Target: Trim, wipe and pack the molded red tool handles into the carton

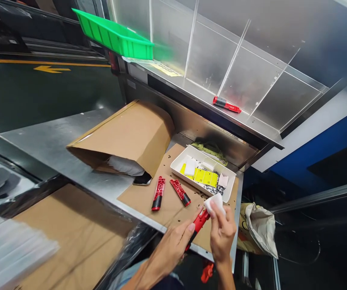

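My left hand is closed around a red and black plastic part, held above the near edge of the workbench. My right hand pinches a small white pad against the top end of that part. Two more red and black parts lie on the brown cardboard sheet just beyond my hands. A white tray with yellow and white pieces stands behind them.
A folded cardboard box with white sheets lies at the left of the bench, a dark phone at its edge. Another red part rests on the steel shelf. A green bin sits upper left. A crumpled bag hangs at the right.
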Action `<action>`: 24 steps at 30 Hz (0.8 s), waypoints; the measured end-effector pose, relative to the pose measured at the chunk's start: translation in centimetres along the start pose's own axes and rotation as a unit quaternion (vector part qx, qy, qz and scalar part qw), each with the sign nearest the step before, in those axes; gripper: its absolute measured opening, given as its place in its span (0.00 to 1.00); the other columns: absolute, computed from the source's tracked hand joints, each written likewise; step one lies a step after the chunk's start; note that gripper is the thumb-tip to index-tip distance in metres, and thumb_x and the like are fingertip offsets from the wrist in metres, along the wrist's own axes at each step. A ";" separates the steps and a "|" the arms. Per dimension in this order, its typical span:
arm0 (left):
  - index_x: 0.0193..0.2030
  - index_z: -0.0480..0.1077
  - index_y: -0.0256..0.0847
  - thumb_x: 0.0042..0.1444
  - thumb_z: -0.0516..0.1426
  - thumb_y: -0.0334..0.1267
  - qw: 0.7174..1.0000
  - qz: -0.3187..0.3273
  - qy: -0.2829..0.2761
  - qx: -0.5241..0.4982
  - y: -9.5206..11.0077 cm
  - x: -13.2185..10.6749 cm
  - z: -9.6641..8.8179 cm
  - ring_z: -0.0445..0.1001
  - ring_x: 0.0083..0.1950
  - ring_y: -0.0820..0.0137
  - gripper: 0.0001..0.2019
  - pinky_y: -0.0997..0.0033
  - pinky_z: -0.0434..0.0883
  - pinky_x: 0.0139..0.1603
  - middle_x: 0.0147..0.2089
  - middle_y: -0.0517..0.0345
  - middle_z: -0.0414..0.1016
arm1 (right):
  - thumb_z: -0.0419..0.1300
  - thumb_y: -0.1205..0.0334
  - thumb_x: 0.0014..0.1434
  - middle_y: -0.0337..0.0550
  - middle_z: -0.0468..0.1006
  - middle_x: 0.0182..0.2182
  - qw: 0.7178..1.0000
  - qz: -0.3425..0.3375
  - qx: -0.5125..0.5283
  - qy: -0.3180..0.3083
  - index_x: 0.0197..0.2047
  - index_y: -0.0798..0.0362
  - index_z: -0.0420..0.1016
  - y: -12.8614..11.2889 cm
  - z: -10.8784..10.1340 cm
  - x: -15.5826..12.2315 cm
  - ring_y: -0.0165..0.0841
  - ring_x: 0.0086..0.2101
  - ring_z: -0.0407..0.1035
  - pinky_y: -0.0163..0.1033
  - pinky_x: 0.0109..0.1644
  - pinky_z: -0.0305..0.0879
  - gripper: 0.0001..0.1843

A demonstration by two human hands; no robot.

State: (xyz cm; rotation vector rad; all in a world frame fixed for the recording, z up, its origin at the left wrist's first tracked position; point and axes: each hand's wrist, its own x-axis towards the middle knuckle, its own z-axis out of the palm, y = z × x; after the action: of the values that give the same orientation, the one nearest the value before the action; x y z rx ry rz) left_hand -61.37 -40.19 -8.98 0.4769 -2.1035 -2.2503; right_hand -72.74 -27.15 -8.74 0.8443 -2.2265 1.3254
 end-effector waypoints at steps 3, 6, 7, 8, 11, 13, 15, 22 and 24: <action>0.65 0.66 0.45 0.58 0.48 0.66 0.998 -0.046 -0.041 -0.006 -0.7 0.1 -0.3 0.62 0.18 0.71 0.37 0.71 0.63 0.18 0.27 0.55 0.75 | 0.54 0.53 0.67 0.46 0.74 0.36 0.998 0.050 -0.022 0.022 0.46 0.51 0.82 2.3 -0.5 0.8 0.34 0.36 0.71 0.38 0.41 0.66 0.17; 0.68 0.59 0.42 0.54 0.49 0.70 0.977 -0.115 -0.073 -0.162 -1.1 0.2 -0.9 0.59 0.14 0.74 0.43 0.76 0.53 0.12 0.19 0.63 0.65 | 0.53 0.46 0.65 0.47 0.73 0.36 0.992 0.096 -0.032 0.074 0.46 0.56 0.81 3.9 -1.5 1.6 0.36 0.37 0.69 0.40 0.41 0.66 0.24; 0.69 0.57 0.43 0.54 0.50 0.69 0.965 -0.133 -0.079 -0.210 -1.1 0.2 -1.0 0.58 0.14 0.76 0.43 0.78 0.50 0.12 0.19 0.64 0.64 | 0.53 0.46 0.65 0.47 0.73 0.36 0.991 0.102 -0.025 0.085 0.47 0.57 0.81 3.9 -1.8 1.5 0.36 0.37 0.69 0.41 0.42 0.65 0.25; 0.69 0.55 0.43 0.55 0.51 0.67 0.954 -0.148 -0.082 -0.248 -1.1 0.2 -1.2 0.57 0.13 0.78 0.42 0.80 0.48 0.12 0.19 0.65 0.65 | 0.53 0.46 0.65 0.48 0.73 0.36 0.990 0.106 -0.015 0.090 0.48 0.57 0.81 3.5 -1.8 1.3 0.36 0.37 0.69 0.41 0.43 0.66 0.25; 0.67 0.55 0.38 0.53 0.56 0.64 0.922 -0.188 -0.103 -0.321 -1.0 0.4 -1.4 0.53 0.13 0.81 0.42 0.81 0.41 0.13 0.19 0.68 0.65 | 0.55 0.50 0.66 0.48 0.72 0.39 0.994 0.086 0.020 0.061 0.51 0.53 0.80 1.4 -0.9 -0.1 0.37 0.41 0.69 0.42 0.45 0.66 0.20; 0.64 0.58 0.35 0.51 0.57 0.64 0.912 -0.204 -0.117 -0.336 -1.1 0.6 -1.5 0.52 0.12 0.81 0.42 0.81 0.40 0.13 0.18 0.69 0.64 | 0.54 0.52 0.66 0.47 0.72 0.40 0.998 0.056 0.034 0.026 0.51 0.49 0.80 0.5 0.4 -0.7 0.37 0.42 0.70 0.42 0.46 0.67 0.18; 0.62 0.59 0.35 0.50 0.58 0.65 0.913 -0.205 -0.107 -0.336 -1.5 0.6 -1.6 0.52 0.13 0.82 0.42 0.81 0.40 0.14 0.17 0.70 0.64 | 0.52 0.52 0.67 0.48 0.72 0.39 0.999 0.038 0.028 -0.013 0.50 0.49 0.80 0.8 1.7 -0.4 0.37 0.42 0.71 0.42 0.46 0.68 0.19; 0.65 0.56 0.38 0.50 0.58 0.66 0.940 -0.161 0.037 -0.297 -4.2 0.1 -4.6 0.58 0.15 0.79 0.43 0.81 0.52 0.15 0.20 0.68 0.67 | 0.46 0.44 0.66 0.53 0.73 0.48 0.980 0.140 -0.075 -0.123 0.62 0.52 0.69 6.9 4.2 0.8 0.43 0.46 0.70 0.44 0.47 0.67 0.31; 0.67 0.54 0.39 0.52 0.55 0.67 0.949 -0.138 0.133 -0.251 -6.1 0.3 -5.9 0.63 0.17 0.76 0.43 0.78 0.58 0.17 0.22 0.65 0.68 | 0.54 0.41 0.60 0.56 0.72 0.52 0.974 0.150 -0.082 -0.149 0.68 0.54 0.59 7.7 5.9 -0.7 0.46 0.46 0.70 0.46 0.46 0.67 0.40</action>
State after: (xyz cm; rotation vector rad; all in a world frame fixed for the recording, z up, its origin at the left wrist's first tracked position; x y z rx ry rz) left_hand -59.13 -45.47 -15.24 1.0149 -1.3374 -2.5590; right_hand -77.74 -29.43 -16.78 0.7035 -2.7458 1.1790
